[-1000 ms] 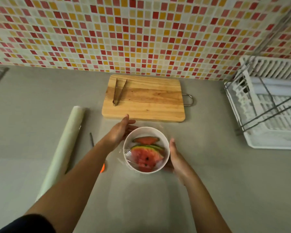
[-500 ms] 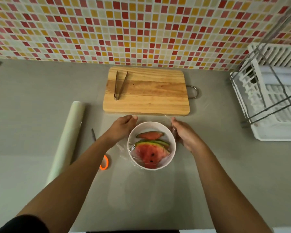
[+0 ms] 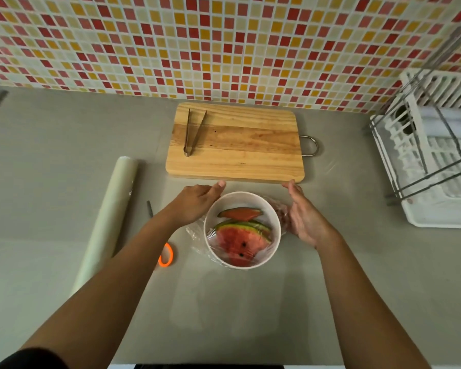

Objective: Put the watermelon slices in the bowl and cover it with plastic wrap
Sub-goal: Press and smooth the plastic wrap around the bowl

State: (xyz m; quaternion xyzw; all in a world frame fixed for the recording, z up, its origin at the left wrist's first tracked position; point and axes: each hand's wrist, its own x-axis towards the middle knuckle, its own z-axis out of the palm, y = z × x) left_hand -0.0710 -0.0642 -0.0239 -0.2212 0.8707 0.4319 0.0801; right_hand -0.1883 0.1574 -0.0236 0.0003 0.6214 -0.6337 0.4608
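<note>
- The left hand (image 3: 194,201) is bare and seen from the back, with the knuckles showing as low ridges and one short, pale nail visible at a fingertip.
- The left forearm (image 3: 112,283) is uncovered from the wrist up to the sleeve, and looks long and slim in this wide-angle view.
- A black sleeve (image 3: 30,359) covers the left upper arm at the bottom left corner; the cloth is plain and dark, with a rounded hem edge.
- The right hand (image 3: 301,219) is bare and seen from the palm side, with creases across it.
- The right forearm (image 3: 357,288) is uncovered as far as the bottom edge.
</note>
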